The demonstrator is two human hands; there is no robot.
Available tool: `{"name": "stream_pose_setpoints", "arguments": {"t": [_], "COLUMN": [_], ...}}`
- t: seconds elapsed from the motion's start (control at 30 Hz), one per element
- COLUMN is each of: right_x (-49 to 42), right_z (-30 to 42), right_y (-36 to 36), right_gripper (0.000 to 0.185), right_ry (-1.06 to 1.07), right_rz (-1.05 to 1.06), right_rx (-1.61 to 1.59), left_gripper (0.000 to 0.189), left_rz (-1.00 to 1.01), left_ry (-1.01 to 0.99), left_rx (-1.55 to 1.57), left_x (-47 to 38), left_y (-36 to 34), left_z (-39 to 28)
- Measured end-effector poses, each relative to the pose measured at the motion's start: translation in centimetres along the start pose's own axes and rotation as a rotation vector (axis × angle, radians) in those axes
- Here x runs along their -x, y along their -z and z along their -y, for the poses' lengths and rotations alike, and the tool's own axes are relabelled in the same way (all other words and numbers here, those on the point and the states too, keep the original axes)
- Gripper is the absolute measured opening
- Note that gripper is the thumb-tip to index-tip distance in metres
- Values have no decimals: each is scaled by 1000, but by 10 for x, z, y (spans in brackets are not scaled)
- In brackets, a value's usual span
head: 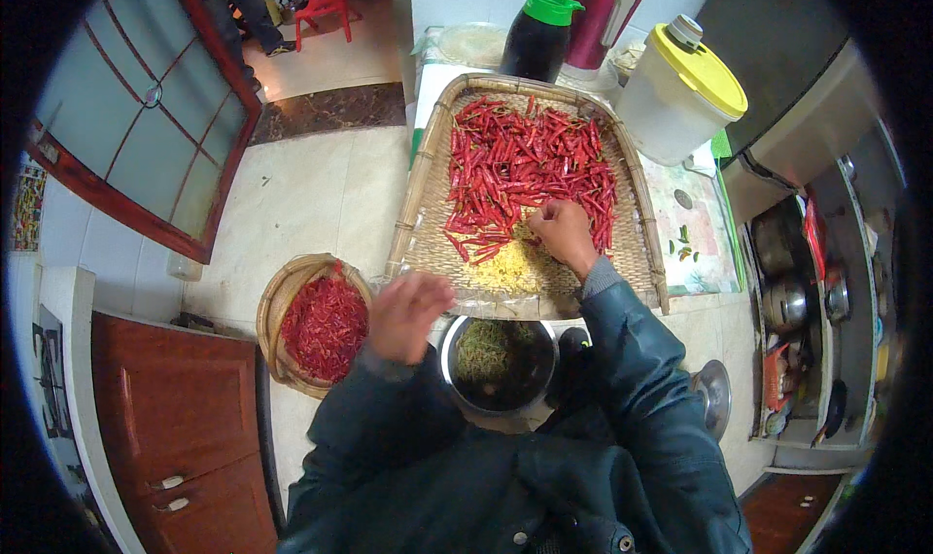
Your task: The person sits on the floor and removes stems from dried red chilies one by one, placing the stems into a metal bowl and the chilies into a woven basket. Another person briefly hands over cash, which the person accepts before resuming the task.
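A woven bamboo tray lies before me, heaped with dried red chili peppers. Pale yellow seeds are scattered over its near part. My right hand is over the near edge of the peppers, its fingers curled together; whether anything is pinched in them is hidden. My left hand, blurred, hovers by the tray's near left corner with fingers extended and nothing visible in it. Left of it, a round bamboo basket contains more red chilies. Below the tray, a metal basin holds green stems.
Behind the tray stand a black jug with a green lid, a maroon thermos jug and a yellow-lidded plastic bucket. Shelves with pots are at right. A glass-paned door and a person's legs are at upper left.
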State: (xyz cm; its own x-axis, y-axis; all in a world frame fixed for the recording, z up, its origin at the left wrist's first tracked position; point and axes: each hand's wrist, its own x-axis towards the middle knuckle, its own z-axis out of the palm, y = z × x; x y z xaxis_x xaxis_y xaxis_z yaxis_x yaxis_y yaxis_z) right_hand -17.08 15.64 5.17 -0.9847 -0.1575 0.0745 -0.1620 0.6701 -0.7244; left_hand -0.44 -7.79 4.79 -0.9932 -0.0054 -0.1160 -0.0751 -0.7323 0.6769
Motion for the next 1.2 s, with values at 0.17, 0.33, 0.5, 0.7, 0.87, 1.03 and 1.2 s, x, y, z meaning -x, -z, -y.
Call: {"name": "stream_pose_setpoints", "arguments": {"t": [0.17, 0.33, 0.5, 0.7, 0.87, 1.03, 1.2], "right_x": [31, 29, 25, 9, 4, 9, 9], "right_z": [47, 48, 37, 32, 26, 21, 11], "right_y": [1, 3, -16, -22, -23, -29, -26], "right_gripper": [25, 35, 49, 45, 25, 13, 11], "right_ry": [170, 296, 361, 347, 376, 571, 512], "right_rz": [240, 141, 208, 195, 152, 32, -18], "right_rx": [-389, 4, 375, 474, 516, 635, 552], "left_gripper": [46, 38, 37, 36, 32, 30, 29], "left_rz": [-136, -312, -226, -242, -301, -319, -287], "left_ry": [267, 99, -1, 67, 51, 55, 78], "left_rx": [464, 657, 652, 599, 578, 543, 540], "left_x": [-64, -86, -91, -95, -96, -95, -94], "left_y": [-48, -30, -1, -10, -14, -15, -16], "left_z": [41, 54, 47, 46, 54, 59, 66]}}
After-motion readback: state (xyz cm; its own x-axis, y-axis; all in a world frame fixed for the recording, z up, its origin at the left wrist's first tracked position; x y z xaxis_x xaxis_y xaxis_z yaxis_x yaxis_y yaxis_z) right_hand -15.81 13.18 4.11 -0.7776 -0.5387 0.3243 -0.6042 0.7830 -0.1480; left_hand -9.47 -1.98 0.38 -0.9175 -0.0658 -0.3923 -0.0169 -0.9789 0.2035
